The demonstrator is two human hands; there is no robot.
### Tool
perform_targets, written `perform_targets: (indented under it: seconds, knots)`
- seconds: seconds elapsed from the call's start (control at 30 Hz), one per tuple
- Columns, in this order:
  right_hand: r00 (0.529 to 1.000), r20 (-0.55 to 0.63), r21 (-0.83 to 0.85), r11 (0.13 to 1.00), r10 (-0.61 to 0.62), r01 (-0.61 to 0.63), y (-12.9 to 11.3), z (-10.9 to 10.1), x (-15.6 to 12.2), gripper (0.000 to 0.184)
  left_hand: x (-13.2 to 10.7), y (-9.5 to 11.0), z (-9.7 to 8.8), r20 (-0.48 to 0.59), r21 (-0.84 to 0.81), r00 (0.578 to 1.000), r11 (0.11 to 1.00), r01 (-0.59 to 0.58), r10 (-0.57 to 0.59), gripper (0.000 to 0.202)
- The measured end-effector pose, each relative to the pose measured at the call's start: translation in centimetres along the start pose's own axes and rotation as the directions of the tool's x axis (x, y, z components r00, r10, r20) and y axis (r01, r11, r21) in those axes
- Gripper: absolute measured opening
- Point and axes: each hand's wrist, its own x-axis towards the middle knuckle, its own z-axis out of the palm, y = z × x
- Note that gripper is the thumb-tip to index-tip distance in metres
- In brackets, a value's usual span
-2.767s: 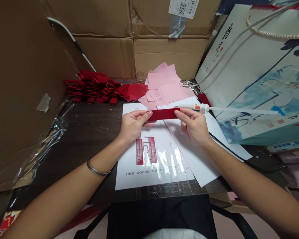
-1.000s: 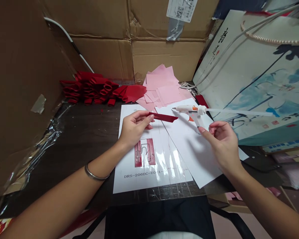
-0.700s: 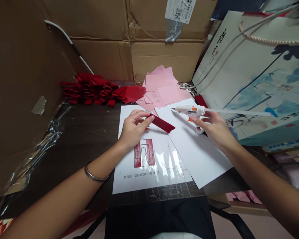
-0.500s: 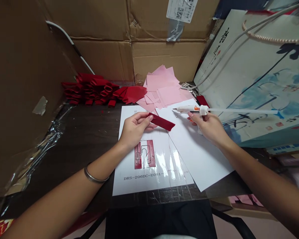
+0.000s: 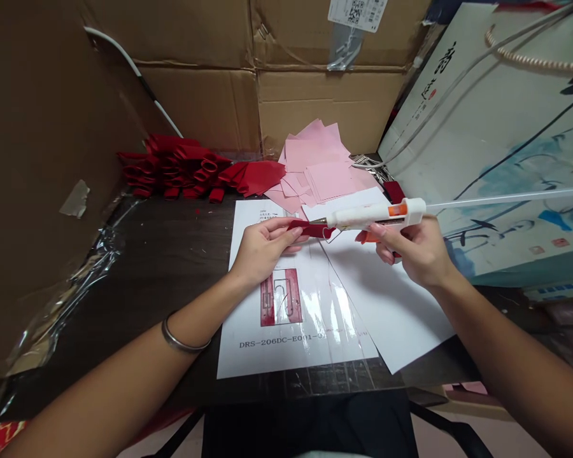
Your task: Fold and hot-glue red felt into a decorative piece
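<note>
Pinching a red strip [image 5: 314, 229] by its left end, the left hand [image 5: 262, 249] has its fingers [image 5: 291, 228] clamped on it above a printed sheet [image 5: 267, 356], the strip's long axis running left to right. The right hand [image 5: 413, 249] has its fingers [image 5: 386, 236] closed around a hot glue gun [image 5: 372, 216], whose long axis lies roughly level, its nozzle pointing left just over the strip's right part; contact cannot be told. Pink paper squares [image 5: 319, 168] and folded red pieces [image 5: 176, 168] lie at the far side of the worktop [image 5: 172, 254].

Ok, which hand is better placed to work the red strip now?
Probably the right hand: it grips the glue gun, whose nozzle sits at the red strip, while the left hand holds that strip.
</note>
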Motion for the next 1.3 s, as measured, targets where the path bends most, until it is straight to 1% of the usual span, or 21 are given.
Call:
perform_targets:
  seconds: [0.1, 0.3, 0.5, 0.6, 0.7, 0.8, 0.9, 0.93, 1.0, 1.07, 1.17, 1.23, 1.3]
  knots:
    - [1.0, 0.021, -0.035, 0.999, -0.007, 0.007, 0.4, 0.1, -0.1, 0.031, 0.0, 0.1, 0.0, 0.015, 0.005, 1.0, 1.0, 0.01, -0.01, 0.028]
    - [0.999, 0.018, 0.048, 0.998, 0.039, -0.04, 0.8, 0.2, -0.1, 0.024, -0.1, 0.3, 0.0, 0.031, -0.016, 0.999, 1.0, 0.013, -0.012, 0.028]
    - [0.998, 0.025, 0.019, 0.998, 0.055, -0.055, 0.5, 0.3, -0.1, 0.024, -0.3, 0.2, -0.1, 0.071, 0.0, 0.997, 1.0, 0.014, -0.014, 0.029]
    - [1.0, 0.024, -0.044, 0.999, 0.02, -0.018, 0.5, 0.5, -0.2, 0.03, -0.3, 0.2, 0.0, 0.099, 0.02, 0.995, 1.0, 0.0, -0.002, 0.027]
    - [0.999, -0.02, -0.195, 0.98, -0.032, 0.027, 0.6, 0.7, -0.6, 0.029, -0.3, 0.2, 0.1, 0.097, 0.043, 0.995, 0.999, 0.005, -0.009, 0.024]
    - [0.985, -0.06, -0.388, 0.913, -0.161, 0.126, 0.6, 1.1, -1.0, 0.02, -0.2, 0.1, 0.1, 0.077, 0.043, 0.997, 0.999, 0.02, -0.024, 0.024]
    - [0.948, 0.006, -0.51, 0.814, -0.318, 0.277, 0.1, 1.3, -1.2, 0.005, -0.2, -0.1, 0.1, 0.071, 0.048, 0.997, 0.999, 0.015, -0.019, 0.024]
    - [0.934, 0.036, -0.526, 0.788, -0.354, 0.319, -0.1, 1.4, -1.1, 0.004, -0.2, -0.1, 0.1, 0.07, 0.054, 0.997, 0.999, 0.008, -0.012, 0.024]
    - [0.913, 0.087, -0.544, 0.749, -0.398, 0.378, -0.4, 1.5, -1.1, 0.01, -0.2, -0.2, 0.1, 0.072, 0.069, 0.997, 0.998, -0.008, 0.003, 0.023]
    - [0.902, 0.127, -0.567, 0.716, -0.414, 0.408, -0.7, 1.6, -1.1, 0.013, -0.2, -0.2, 0.1, 0.068, 0.087, 0.998, 0.996, -0.021, 0.015, 0.021]
    - [0.879, 0.163, -0.608, 0.656, -0.449, 0.447, -0.9, 1.7, -1.2, 0.013, -0.3, -0.1, 0.2, 0.052, 0.106, 0.998, 0.994, -0.032, 0.027, 0.019]
    - [0.854, 0.182, -0.626, 0.613, -0.487, 0.482, -0.8, 1.8, -1.4, 0.016, -0.3, -0.1, 0.3, 0.048, 0.109, 0.998, 0.993, -0.04, 0.034, 0.02]
    - [0.843, 0.195, -0.648, 0.579, -0.501, 0.494, -0.7, 1.9, -1.5, 0.02, -0.3, -0.1, 0.3, 0.053, 0.101, 0.998, 0.994, -0.046, 0.041, 0.02]
